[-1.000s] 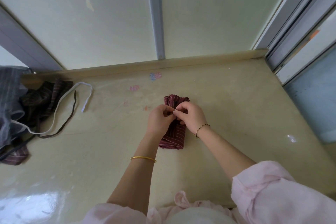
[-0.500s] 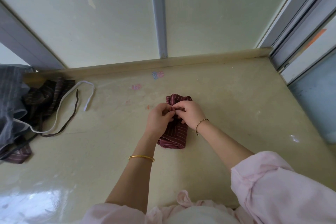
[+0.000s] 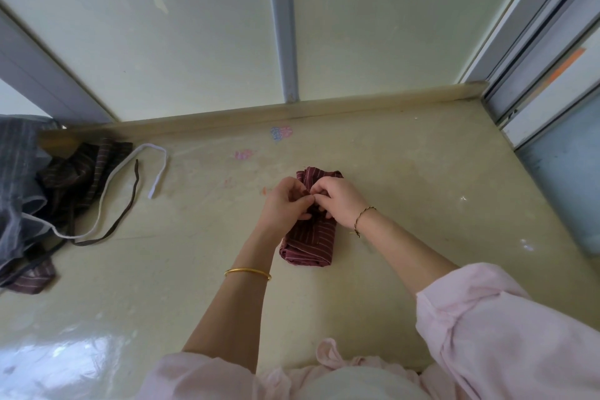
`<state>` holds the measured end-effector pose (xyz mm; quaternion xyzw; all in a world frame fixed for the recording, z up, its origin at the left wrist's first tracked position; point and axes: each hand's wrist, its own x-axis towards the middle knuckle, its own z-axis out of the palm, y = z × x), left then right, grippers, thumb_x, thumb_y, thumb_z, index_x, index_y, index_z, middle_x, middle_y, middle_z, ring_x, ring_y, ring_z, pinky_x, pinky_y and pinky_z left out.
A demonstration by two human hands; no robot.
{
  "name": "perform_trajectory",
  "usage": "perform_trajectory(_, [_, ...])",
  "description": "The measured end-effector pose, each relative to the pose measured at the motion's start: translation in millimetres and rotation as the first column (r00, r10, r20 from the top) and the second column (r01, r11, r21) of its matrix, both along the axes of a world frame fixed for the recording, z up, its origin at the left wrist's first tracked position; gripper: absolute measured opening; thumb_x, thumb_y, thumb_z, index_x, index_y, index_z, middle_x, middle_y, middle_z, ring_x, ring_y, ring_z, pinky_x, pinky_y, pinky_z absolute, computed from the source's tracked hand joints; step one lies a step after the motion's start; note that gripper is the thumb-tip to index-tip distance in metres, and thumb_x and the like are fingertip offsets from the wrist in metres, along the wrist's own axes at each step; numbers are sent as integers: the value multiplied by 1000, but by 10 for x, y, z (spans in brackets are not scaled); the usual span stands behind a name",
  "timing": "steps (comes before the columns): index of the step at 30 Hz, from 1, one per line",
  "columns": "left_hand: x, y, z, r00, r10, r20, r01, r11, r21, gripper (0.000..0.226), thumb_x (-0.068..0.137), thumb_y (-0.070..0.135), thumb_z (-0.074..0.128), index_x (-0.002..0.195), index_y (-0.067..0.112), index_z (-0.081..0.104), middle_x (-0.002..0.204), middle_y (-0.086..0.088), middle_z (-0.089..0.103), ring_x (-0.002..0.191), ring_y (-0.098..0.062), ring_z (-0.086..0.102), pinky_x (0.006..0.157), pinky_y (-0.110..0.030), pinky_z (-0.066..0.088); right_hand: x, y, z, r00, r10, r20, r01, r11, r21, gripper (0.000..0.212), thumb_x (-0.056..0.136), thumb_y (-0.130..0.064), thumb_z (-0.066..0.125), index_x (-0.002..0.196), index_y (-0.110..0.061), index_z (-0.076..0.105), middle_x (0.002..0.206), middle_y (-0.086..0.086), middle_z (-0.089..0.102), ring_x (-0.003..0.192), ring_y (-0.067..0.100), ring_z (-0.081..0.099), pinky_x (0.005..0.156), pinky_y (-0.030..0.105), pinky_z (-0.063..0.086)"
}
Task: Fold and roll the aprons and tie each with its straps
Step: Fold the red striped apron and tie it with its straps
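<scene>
A rolled maroon striped apron (image 3: 311, 245) lies on the beige counter (image 3: 406, 204) in the middle of the view, its long axis pointing away from me. My left hand (image 3: 285, 204) and my right hand (image 3: 337, 201) sit on top of the roll, fingertips meeting. Both pinch the dark strap at the roll's middle. The strap itself is mostly hidden under the fingers.
A heap of unfolded aprons (image 3: 48, 191), dark striped and grey, lies at the far left, with a white strap (image 3: 156, 172) and a brown strap (image 3: 130, 201) trailing onto the counter. A wall panel stands behind, a window frame (image 3: 535, 52) at the right.
My hands have stayed on the roll, the fingertips working the strap with small movements. The roll has not shifted.
</scene>
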<state>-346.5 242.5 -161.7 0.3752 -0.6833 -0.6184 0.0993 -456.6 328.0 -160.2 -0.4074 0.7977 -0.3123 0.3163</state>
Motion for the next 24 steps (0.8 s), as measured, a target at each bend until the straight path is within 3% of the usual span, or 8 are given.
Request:
perform_trajectory(3, [8, -17, 41, 1000, 18, 13, -19, 996, 84, 9, 91, 3, 58, 90, 6, 50, 79, -6, 60, 68, -10, 60, 62, -20, 56, 4, 19, -2, 1000, -6, 19, 7, 1000, -11, 12, 96, -11, 48, 98, -10, 59, 74, -4, 55, 56, 4, 50, 51, 13, 41])
perform_trajectory(6, [1, -66, 91, 997, 41, 72, -52, 985, 166, 10, 92, 4, 57, 87, 8, 49, 83, -9, 64, 71, -11, 61, 59, -20, 55, 45, 30, -42, 998, -61, -12, 60, 997, -53, 8, 94, -14, 50, 90, -16, 57, 77, -3, 57, 59, 8, 51, 60, 23, 46])
perform_trajectory(12, [-21, -93, 119, 969, 197, 152, -240, 897, 370, 21, 86, 1, 62, 72, 10, 49, 69, -6, 64, 62, -12, 59, 55, -21, 50, 178, 80, -91, 929, -75, -363, 19, 987, -157, 8, 90, -13, 57, 90, -9, 63, 92, 2, 60, 80, 17, 55, 65, 24, 38])
perform_trajectory(16, [-35, -78, 123, 948, 263, 178, -315, 840, 442, 25, 83, -3, 62, 66, 10, 49, 63, -7, 58, 56, -12, 54, 51, -20, 47, 241, 82, -128, 861, -59, -505, -65, 972, -224, 5, 77, -5, 68, 77, -7, 63, 79, 6, 63, 69, 25, 61, 53, 27, 40])
perform_trajectory(19, [-13, -78, 115, 948, 265, 178, -318, 829, 460, 25, 83, -4, 61, 69, 12, 49, 62, -5, 55, 53, -10, 51, 48, -17, 46, 238, 80, -158, 893, -61, -447, -64, 963, -261, 7, 75, -2, 69, 77, -9, 66, 79, 3, 64, 71, 21, 62, 56, 28, 47])
perform_trajectory(21, [-2, -79, 110, 949, 263, 171, -314, 826, 469, 24, 83, -5, 59, 70, 13, 51, 64, -5, 54, 51, -9, 48, 47, -16, 44, 203, 81, -151, 954, -75, -290, 2, 970, -244, 10, 81, -5, 64, 87, -12, 68, 89, -1, 64, 79, 13, 60, 69, 26, 49])
perform_trajectory(24, [-19, -73, 115, 954, 239, 179, -297, 834, 466, 26, 83, -8, 56, 69, 13, 51, 66, -5, 53, 49, -8, 45, 47, -15, 43, 147, 75, -122, 993, -93, -76, 81, 984, -156, 15, 84, -12, 65, 98, -16, 67, 95, -4, 64, 78, 7, 57, 76, 22, 49])
